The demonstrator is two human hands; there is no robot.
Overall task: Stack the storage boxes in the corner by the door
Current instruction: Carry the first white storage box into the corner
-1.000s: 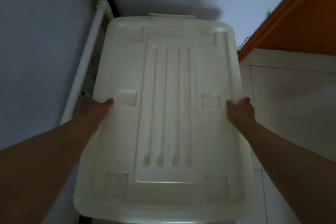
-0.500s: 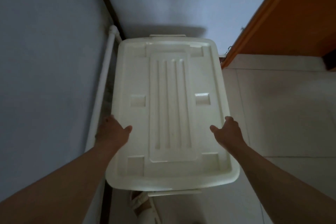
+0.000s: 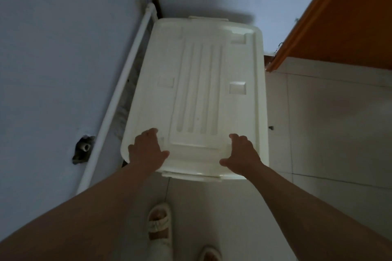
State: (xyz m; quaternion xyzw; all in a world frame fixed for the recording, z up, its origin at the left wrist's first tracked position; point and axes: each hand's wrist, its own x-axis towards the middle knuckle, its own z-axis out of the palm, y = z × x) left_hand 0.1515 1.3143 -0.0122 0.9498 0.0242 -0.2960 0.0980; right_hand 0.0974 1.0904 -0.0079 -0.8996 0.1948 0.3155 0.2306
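The white storage box (image 3: 199, 95) sits in the corner, its lid up, between the pipe (image 3: 118, 99) along the left wall and the orange door (image 3: 343, 17) on the right. The left hand (image 3: 146, 151) and right hand (image 3: 244, 154) rest on the lid's near corners (fingers relaxed and spread, gripping nothing), above a sandalled foot (image 3: 159, 220) on the tiled floor (image 3: 328, 133).

Dim, bluish, low contrast throughout. Dark soft shadow on wall just behind storage box (image 3: 197, 91). Mild sheen on lid's far right corner. Slight softness overall. Wide-angle bending of straight lines away from box, forearms stretched at bottom edge.
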